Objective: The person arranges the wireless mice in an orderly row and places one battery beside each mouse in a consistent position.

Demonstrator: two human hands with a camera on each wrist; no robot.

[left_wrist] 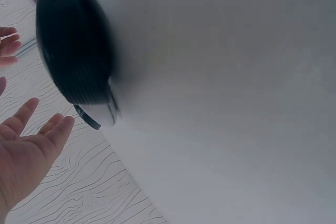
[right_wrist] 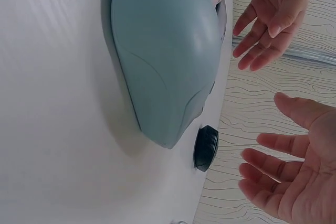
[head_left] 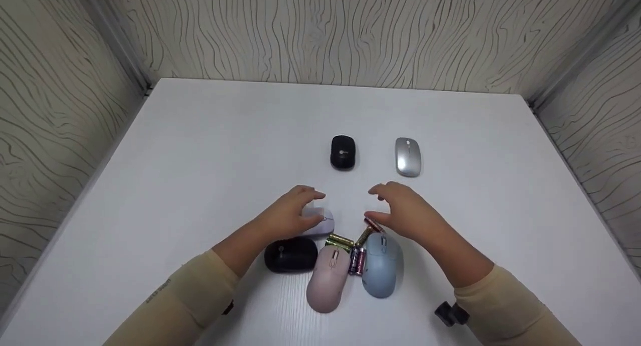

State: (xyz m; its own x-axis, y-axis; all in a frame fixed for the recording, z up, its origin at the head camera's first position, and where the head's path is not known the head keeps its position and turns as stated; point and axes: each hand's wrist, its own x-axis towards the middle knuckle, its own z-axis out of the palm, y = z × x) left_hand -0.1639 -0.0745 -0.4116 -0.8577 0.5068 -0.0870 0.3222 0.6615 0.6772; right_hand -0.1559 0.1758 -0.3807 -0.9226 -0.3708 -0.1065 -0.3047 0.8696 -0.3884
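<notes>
My left hand [head_left: 285, 216] hovers with fingers apart over a pale mouse [head_left: 326, 225], partly hiding it. Below it lies a black mouse [head_left: 291, 256], large in the left wrist view. Opposite, my right hand [head_left: 408, 213] holds nothing, its thumb overlapping the end of a red battery [head_left: 374, 225] in the head view. A pink mouse [head_left: 326, 283] and a light blue mouse [head_left: 380, 268] lie between the forearms, with gold-green batteries [head_left: 339, 242] and dark-and-red batteries [head_left: 357, 262] grouped around them. In the right wrist view the fingers stand beyond the blue mouse [right_wrist: 163, 45].
Farther back on the white table [head_left: 225, 135] sit another black mouse [head_left: 343, 152] and a silver mouse [head_left: 408, 157], side by side with a gap. Wood-grain patterned panels [head_left: 320, 35] rise behind the table and on both sides.
</notes>
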